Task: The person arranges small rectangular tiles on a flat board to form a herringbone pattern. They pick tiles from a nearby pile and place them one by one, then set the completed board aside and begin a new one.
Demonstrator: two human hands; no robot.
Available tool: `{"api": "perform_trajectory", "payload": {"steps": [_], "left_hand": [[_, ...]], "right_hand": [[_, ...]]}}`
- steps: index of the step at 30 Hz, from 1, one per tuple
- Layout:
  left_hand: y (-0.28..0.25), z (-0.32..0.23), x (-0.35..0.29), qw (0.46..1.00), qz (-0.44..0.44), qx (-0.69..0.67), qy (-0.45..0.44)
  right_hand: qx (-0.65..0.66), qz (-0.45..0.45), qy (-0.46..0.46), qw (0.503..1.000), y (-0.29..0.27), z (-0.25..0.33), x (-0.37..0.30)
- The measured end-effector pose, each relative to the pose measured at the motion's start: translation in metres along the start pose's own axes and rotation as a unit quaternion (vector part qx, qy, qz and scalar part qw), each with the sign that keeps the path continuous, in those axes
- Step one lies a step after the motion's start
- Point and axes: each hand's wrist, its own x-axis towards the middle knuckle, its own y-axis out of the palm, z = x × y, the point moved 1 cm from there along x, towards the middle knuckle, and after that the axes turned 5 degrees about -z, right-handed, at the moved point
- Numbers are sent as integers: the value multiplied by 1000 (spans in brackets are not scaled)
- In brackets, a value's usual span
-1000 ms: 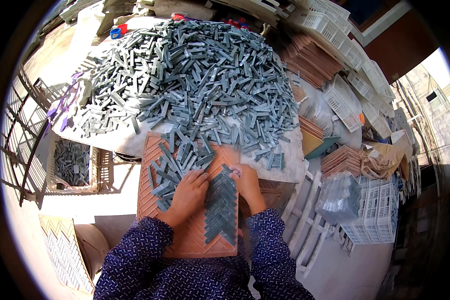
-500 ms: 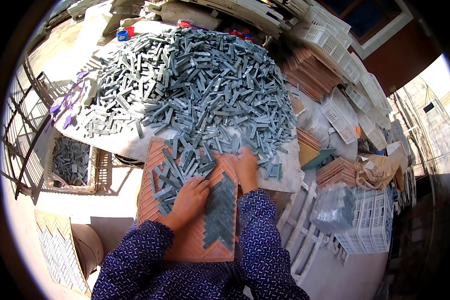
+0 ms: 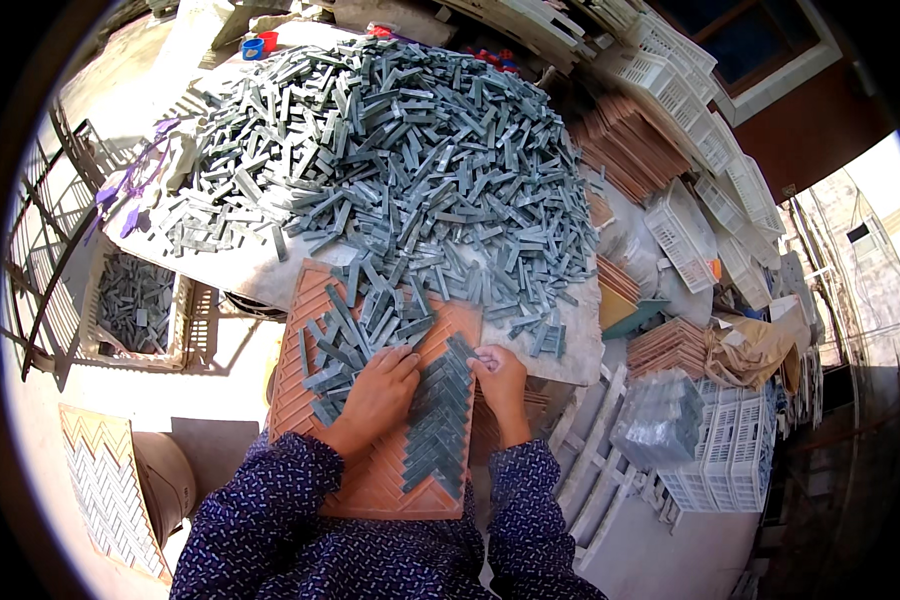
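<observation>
The work board (image 3: pixel 365 490), an orange panel with herringbone grooves, lies before the person's torso. Its far end meets the near edge of the table (image 3: pixel 220 272).

Right half of board: laid strips (image 3: pixel 438 420), dark grey-green, seated in a herringbone band. Left half, far portion: loose strips (image 3: pixel 342 335), heaped at mixed angles over the grooves. Near-left grooves are bare.

Left hand (image 3: pixel 382 388): palm down between the loose strips and the laid strips, fingers bent and close together. Right hand (image 3: pixel 500 383): at the right edge of the board, beside the far part of the band, thumb and index fingertip drawn narrow. Whether either hand grips a strip cannot be told, as the fingers hide the contact points.

Table: 1 large pile (image 3: pixel 400 150) of similar strips covers most of the top. At its far-left corner stand 2 cups, 1 blue cup (image 3: pixel 253 48) and 1 red cup (image 3: pixel 269 41).

Left of table: 1 pale crate (image 3: pixel 182 322) containing strips. Lower left: 1 patterned panel (image 3: pixel 110 480) leaning against a drum (image 3: pixel 167 480).
</observation>
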Motion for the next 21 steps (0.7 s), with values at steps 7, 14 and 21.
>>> {"api": "perform_trajectory", "payload": {"steps": [7,14,21], "left_hand": [[-1,-1,1,1000,2,0,-3],[0,-2,1,1000,1,7,3],[2,1,-2,999,-31,22,15]], "right_hand": [[-37,-45,-66,996,10,3,2],[-91,9,-57,994,16,10,20],[-99,12,-228,969,31,55,24]]}}
